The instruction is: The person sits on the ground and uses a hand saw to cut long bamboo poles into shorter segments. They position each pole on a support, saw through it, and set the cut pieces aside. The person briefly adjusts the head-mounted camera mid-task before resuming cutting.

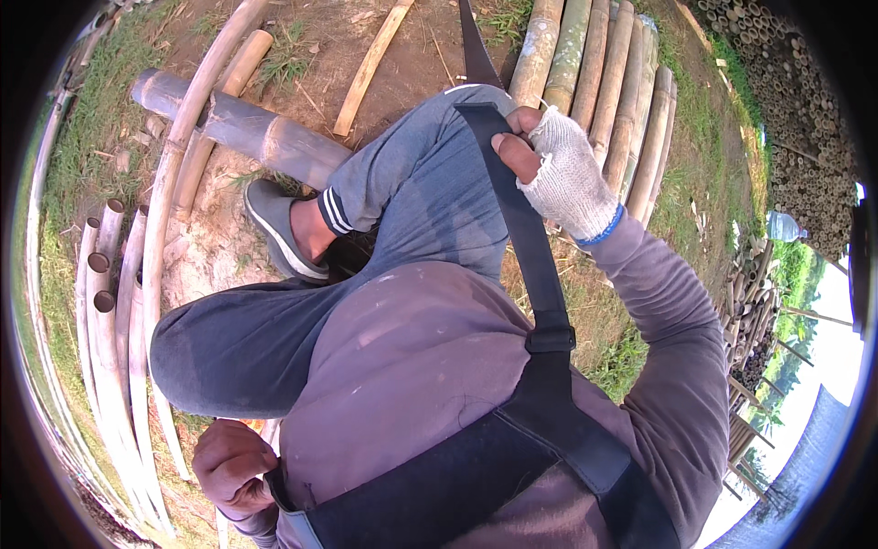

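A wide black belt (430,476) runs across the front of my mauve shirt, and a black strap (526,233) extends from it through a buckle (550,340). My right hand (572,169), in a white knitted glove that leaves the fingertips bare, grips this strap near my raised knee. The strap is drawn away from my body, its wider end folded at the fingers. At the lower left, my bare left hand (233,468) is closed with its fingers curled at the belt's end beside my waist. Part of that grip is hidden.
I sit with legs folded in dark trousers; a grey shoe (279,224) shows. A thick dark bamboo pole (302,146) lies by my foot. Bamboo poles (608,82) lie ahead right, with others (102,302) at left. Stacked bamboo (814,119) stands far right, near a clear bottle (785,226).
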The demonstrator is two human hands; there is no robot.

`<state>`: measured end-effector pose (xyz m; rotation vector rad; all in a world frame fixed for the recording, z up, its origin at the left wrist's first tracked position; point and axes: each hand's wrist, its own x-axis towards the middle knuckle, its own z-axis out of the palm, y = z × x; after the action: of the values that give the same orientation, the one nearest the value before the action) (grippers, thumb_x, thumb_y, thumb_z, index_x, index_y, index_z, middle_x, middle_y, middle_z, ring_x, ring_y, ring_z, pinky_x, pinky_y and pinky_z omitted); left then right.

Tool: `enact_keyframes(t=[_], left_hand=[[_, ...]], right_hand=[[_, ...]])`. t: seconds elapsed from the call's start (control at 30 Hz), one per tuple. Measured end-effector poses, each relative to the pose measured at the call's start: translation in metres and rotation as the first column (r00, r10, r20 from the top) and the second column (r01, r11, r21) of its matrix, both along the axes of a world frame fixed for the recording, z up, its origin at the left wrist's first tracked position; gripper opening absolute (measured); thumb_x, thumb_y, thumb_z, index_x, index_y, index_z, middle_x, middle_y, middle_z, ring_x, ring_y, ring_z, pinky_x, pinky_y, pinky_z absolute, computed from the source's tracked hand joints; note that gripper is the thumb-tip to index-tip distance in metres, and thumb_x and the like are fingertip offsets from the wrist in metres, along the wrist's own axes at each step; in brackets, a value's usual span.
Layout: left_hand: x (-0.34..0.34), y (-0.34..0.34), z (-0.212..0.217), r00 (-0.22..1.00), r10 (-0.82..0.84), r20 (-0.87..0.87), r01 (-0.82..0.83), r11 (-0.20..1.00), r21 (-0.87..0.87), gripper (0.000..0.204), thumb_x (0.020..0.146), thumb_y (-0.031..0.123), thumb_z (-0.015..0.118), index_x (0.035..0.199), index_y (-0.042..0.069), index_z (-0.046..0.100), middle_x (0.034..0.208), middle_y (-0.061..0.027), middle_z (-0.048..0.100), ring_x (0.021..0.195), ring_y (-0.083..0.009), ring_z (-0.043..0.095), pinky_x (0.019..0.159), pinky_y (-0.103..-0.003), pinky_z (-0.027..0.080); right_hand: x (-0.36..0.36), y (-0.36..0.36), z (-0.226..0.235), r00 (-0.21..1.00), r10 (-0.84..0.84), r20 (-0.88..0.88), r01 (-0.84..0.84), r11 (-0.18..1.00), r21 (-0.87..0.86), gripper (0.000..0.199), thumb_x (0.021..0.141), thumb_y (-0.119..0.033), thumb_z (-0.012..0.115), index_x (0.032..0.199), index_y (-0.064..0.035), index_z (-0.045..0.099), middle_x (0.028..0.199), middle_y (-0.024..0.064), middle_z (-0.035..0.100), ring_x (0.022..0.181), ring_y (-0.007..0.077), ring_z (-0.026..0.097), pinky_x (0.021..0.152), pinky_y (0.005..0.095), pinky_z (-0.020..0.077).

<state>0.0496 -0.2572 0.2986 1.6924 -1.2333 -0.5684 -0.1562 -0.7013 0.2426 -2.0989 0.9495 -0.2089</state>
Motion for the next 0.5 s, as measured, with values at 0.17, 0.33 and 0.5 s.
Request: enact_keyframes(t=[0.17,0.33,0.5], left_hand=[[-0.024,0.002,-0.02,0.951,0.279,0.134,-0.263,0.957,-0.124,0.037,0.09,0.041,0.086,0.094,0.01,0.066,0.076,-0.0043,0.064,0.064,-0.0203,0.061,0.062,-0.037,0.051],[-0.007,0.018,-0.04,0.925,-0.089,-0.369,0.051,0.992,-0.112,0.044,0.082,0.035,0.094,0.106,0.007,0.07,0.085,-0.0089,0.07,0.076,-0.0218,0.07,0.068,-0.036,0.054],[0.0,0.085,-0.068,0.559,-0.028,-0.829,0.101,0.994,0.035,0.065,0.073,0.035,0.102,0.119,0.002,0.069,0.116,-0.0146,0.073,0.103,-0.023,0.072,0.08,-0.033,0.059]], right_hand=[[0.028,-0.001,0.001,0.958,0.276,0.074,-0.254,0.941,-0.221,0.022,0.091,-0.017,0.074,0.103,0.0008,0.068,0.085,0.0207,0.066,0.08,0.0386,0.068,0.073,0.0467,0.0521],[0.056,0.02,-0.044,0.858,0.506,-0.093,-0.512,0.856,-0.069,0.027,0.093,-0.022,0.074,0.099,0.0034,0.069,0.082,0.0253,0.065,0.087,0.0442,0.067,0.077,0.0485,0.051],[0.081,0.056,-0.016,0.817,0.574,0.052,-0.572,0.798,0.191,0.019,0.095,-0.014,0.071,0.089,-0.0002,0.059,0.075,0.0086,0.049,0.071,0.0213,0.045,0.068,0.0387,0.041]])
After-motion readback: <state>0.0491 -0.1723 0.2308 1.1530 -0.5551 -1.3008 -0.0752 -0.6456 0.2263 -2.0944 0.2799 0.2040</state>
